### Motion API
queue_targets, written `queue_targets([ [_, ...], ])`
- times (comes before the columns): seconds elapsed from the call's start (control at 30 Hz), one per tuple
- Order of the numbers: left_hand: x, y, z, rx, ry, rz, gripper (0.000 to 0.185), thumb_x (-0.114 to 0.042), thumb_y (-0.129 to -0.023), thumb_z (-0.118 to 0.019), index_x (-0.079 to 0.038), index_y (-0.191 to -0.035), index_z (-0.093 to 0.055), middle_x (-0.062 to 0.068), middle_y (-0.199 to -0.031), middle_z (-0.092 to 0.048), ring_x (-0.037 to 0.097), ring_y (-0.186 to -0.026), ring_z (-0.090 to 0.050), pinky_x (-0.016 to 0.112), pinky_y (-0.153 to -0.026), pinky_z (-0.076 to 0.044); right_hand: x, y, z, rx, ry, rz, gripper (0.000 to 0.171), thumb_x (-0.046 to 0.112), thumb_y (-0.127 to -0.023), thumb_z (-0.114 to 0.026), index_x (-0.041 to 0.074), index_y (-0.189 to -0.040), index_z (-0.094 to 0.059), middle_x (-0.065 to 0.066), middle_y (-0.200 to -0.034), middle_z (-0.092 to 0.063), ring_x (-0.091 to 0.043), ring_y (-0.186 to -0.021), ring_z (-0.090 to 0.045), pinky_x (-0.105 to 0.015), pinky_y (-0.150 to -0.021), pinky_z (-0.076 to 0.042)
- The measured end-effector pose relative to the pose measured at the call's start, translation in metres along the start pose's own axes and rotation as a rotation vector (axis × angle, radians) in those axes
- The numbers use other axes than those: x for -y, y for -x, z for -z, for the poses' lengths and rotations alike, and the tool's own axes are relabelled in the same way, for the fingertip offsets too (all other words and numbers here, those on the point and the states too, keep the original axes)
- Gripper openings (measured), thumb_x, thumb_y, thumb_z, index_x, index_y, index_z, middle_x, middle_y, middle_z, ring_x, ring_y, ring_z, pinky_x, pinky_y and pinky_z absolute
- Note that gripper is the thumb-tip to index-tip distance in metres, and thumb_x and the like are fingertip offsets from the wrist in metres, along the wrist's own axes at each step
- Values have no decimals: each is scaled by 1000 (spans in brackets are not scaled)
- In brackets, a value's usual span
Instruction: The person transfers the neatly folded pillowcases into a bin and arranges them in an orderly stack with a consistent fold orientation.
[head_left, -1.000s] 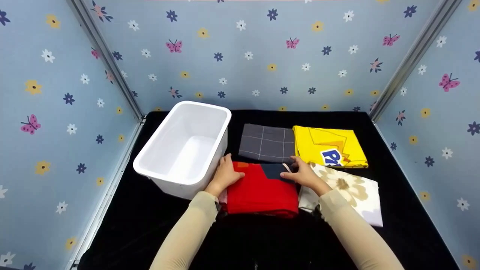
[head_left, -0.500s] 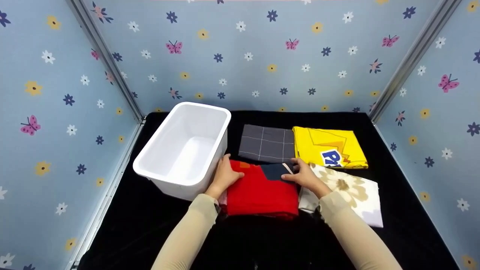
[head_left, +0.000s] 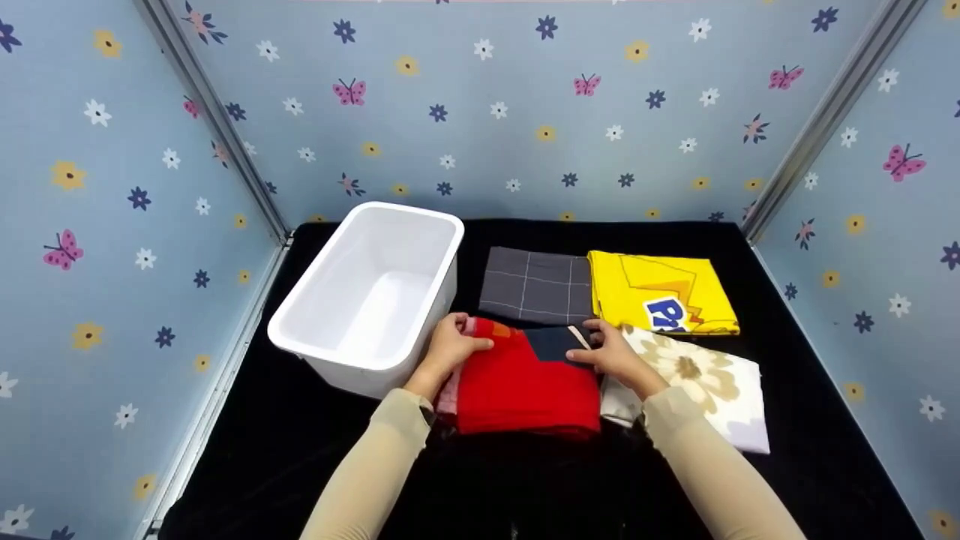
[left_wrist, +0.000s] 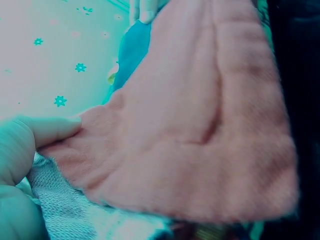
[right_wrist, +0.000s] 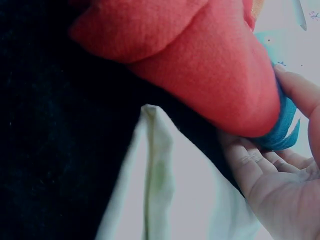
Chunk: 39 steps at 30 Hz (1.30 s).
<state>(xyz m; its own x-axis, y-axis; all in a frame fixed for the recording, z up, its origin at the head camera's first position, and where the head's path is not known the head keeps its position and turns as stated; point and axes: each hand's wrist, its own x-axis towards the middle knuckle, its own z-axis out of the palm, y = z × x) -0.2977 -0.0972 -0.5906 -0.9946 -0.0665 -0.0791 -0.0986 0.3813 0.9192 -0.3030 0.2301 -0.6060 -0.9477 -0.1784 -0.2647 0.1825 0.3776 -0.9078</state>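
A folded red cloth [head_left: 529, 394] with a navy patch and a bit of orange lies in front of me in the head view. Pink cloth [head_left: 448, 397] shows from under its left side. My left hand [head_left: 448, 351] grips the far left corner, thumb on top of the red. In the left wrist view the left thumb [left_wrist: 55, 130] presses that corner over a paler knit layer [left_wrist: 60, 210]. My right hand [head_left: 619, 358] holds the far right corner at the navy patch [head_left: 551, 346]. The right wrist view has its fingers [right_wrist: 240, 160] under the fold and the thumb above.
A white plastic tub [head_left: 431, 315] stands left of the red cloth, close to my left hand. Behind lie a folded grey checked cloth [head_left: 536, 285] and a yellow cloth [head_left: 652, 281]. A white cloth with a beige flower [head_left: 720, 390] lies right, partly under my right forearm.
My left fingers have drawn slightly back toward me, and more pink cloth shows along the red cloth's left side. The right hand stays at its corner.
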Motion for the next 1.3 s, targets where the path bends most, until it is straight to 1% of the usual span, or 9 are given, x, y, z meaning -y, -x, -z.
queue_targets([
  [0.13, -3, 2, -1, -2, 30, 6, 49, -9, -72, -96, 5, -113, -73, 15, -108, -76, 27, -100, -68, 36, -94, -57, 1, 3, 0, 24, -12, -7, 81, 16, -91, -87, -2, -155, -41, -29, -138, -57, -19, -91, -60, -26, -62, -51],
  [0.23, -4, 2, -1, 11, 43, -3, 34, -7, -70, -97, -5, -91, -70, 2, -87, -66, 19, -84, -58, 28, -77, -50, 0, 3, 0, 44, -20, -3, 82, 14, -90, -89, -2, -154, -40, -29, -138, -57, -20, -93, -62, -27, -63, -53],
  [0.33, -4, 3, -1, 22, 55, -23, 35, -5, -70, -97, -9, -84, -65, -2, -82, -58, 17, -80, -52, 26, -72, -45, -1, 3, -1, 62, -18, 8, 86, 13, -88, -90, -1, -155, -37, -30, -140, -56, -22, -97, -63, -27, -67, -56],
  [0.53, -3, 5, 1, 41, 71, -53, 33, -3, -70, -95, -9, -84, -66, -3, -81, -60, 16, -79, -54, 25, -71, -45, 0, 5, -2, 110, -18, 25, 93, 8, -87, -90, -1, -158, -30, -31, -144, -56, -23, -103, -65, -30, -74, -59],
  [0.7, -5, 6, 2, 67, 109, -65, 36, -1, -71, -95, -10, -85, -62, -2, -84, -59, 16, -81, -55, 25, -72, -46, -1, 6, -1, 103, -4, 65, 90, 3, -86, -88, -2, -156, -31, -27, -134, -63, -20, -101, -66, -28, -79, -58],
  [0.8, -7, 7, 2, 71, 103, -84, 33, -2, -73, -95, -6, -93, -69, 0, -88, -66, 14, -82, -59, 25, -74, -49, -2, 6, -1, 96, -11, 81, 87, 1, -86, -88, -3, -153, -33, -23, -128, -66, -19, -100, -67, -26, -84, -57],
  [0.97, -13, 7, 4, 76, 70, -120, 37, -6, -77, -93, 1, -107, -74, 10, -97, -76, 15, -83, -64, 27, -78, -54, -2, 5, -2, 90, -73, 87, 83, -5, -86, -85, -3, -150, -33, -23, -130, -67, -17, -102, -69, -24, -87, -58],
  [1.2, -13, 8, 7, 53, 89, -66, 52, -7, -79, -92, 7, -123, -68, 21, -113, -76, 23, -96, -70, 36, -91, -60, 4, 8, 1, 74, -163, 146, 76, -16, -85, -79, -1, -145, -35, -23, -132, -66, -17, -103, -69, -25, -88, -59],
  [1.3, -12, 8, 7, 32, 151, -35, 44, -4, -78, -92, 6, -115, -70, 15, -104, -76, 19, -90, -69, 31, -86, -60, 7, 10, 2, 67, -177, 168, 74, -18, -85, -76, -1, -143, -35, -20, -130, -66, -17, -103, -69, -24, -88, -59],
])
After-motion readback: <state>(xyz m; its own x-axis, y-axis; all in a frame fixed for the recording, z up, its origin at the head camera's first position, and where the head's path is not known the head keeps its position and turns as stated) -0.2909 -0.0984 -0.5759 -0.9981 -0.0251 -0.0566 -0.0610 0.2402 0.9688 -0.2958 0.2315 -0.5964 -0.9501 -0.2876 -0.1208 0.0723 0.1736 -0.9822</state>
